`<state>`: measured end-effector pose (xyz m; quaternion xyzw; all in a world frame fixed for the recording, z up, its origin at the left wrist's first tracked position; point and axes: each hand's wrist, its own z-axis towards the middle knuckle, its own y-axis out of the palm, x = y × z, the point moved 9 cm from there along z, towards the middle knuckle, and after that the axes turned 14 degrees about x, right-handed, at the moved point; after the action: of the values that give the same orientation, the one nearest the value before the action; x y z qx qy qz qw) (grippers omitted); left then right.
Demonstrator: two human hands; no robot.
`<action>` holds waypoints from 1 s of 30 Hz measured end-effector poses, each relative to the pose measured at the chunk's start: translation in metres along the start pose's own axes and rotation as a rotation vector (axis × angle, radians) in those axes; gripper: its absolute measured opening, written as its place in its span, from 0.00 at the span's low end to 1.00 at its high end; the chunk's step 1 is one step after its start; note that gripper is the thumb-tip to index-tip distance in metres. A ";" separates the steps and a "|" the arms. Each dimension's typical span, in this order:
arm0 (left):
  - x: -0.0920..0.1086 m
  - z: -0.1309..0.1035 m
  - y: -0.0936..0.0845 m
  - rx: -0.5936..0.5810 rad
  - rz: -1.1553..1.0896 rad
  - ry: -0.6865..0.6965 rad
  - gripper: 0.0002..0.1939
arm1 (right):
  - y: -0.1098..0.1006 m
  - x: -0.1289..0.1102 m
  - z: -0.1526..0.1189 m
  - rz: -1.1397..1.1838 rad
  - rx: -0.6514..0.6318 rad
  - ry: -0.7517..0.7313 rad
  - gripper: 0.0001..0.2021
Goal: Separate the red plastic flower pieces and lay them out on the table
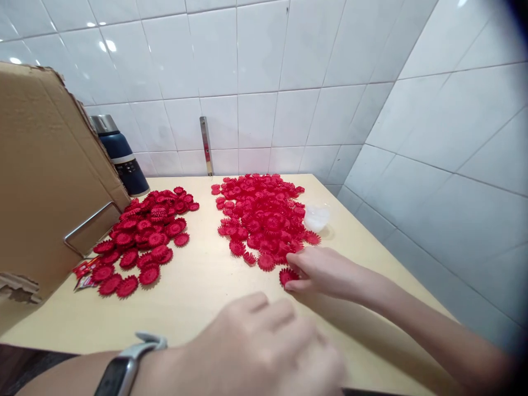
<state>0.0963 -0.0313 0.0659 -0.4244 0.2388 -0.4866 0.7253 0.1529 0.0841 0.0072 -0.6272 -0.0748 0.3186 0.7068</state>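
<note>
My right hand is at the near right edge of a big heap of bright red toothed plastic discs. Its thumb and fingers are closed on one darker red toothed disc at table level. My left hand, with a smartwatch on the wrist, is close to the camera over the table's front edge. Its back faces me and its fingers are curled under; whatever they hold, if anything, is hidden. On the left lies a second pile of darker red toothed discs, which look thicker.
A cardboard box with a bent metal handle stands at the left, a dark blue bottle behind it. Red wrappers lie by the left pile. A translucent white piece sits right of the big heap. Tiled walls border the table.
</note>
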 end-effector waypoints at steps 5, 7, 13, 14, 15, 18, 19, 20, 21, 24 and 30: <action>-0.089 0.000 0.030 -0.116 0.202 -0.285 0.06 | 0.015 0.004 0.007 0.188 -0.030 0.029 0.05; -0.112 -0.011 0.047 -0.127 0.171 -0.416 0.09 | 0.022 0.010 0.008 0.234 -0.019 0.067 0.04; -0.125 -0.022 0.061 -0.112 -0.112 -0.570 0.05 | 0.029 0.013 0.004 0.262 0.035 0.139 0.04; -0.125 -0.022 0.059 -0.105 -0.130 -0.576 0.05 | 0.027 0.013 0.003 0.232 0.060 0.153 0.03; -0.125 -0.022 0.058 -0.096 -0.142 -0.581 0.06 | 0.025 0.013 0.003 0.199 0.082 0.163 0.03; -0.125 -0.023 0.059 -0.084 -0.171 -0.587 0.07 | 0.024 0.012 0.003 0.164 0.097 0.176 0.05; -0.126 -0.024 0.060 -0.082 -0.180 -0.588 0.06 | 0.026 0.012 0.003 0.196 0.090 0.186 0.06; -0.126 -0.025 0.061 -0.080 -0.191 -0.589 0.07 | 0.027 0.013 0.003 0.240 0.084 0.203 0.07; -0.126 -0.025 0.062 -0.076 -0.204 -0.590 0.08 | 0.028 0.015 0.003 0.290 0.086 0.225 0.07; -0.125 -0.026 0.063 -0.064 -0.249 -0.577 0.15 | 0.025 0.019 0.003 0.417 0.113 0.280 0.08; -0.117 -0.026 0.065 -0.075 -0.231 -0.460 0.07 | 0.018 -0.010 0.000 0.435 -0.001 -0.050 0.03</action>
<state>0.0613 0.0756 -0.0110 -0.5749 0.0354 -0.4477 0.6840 0.1387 0.0793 -0.0072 -0.6207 0.0446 0.4790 0.6191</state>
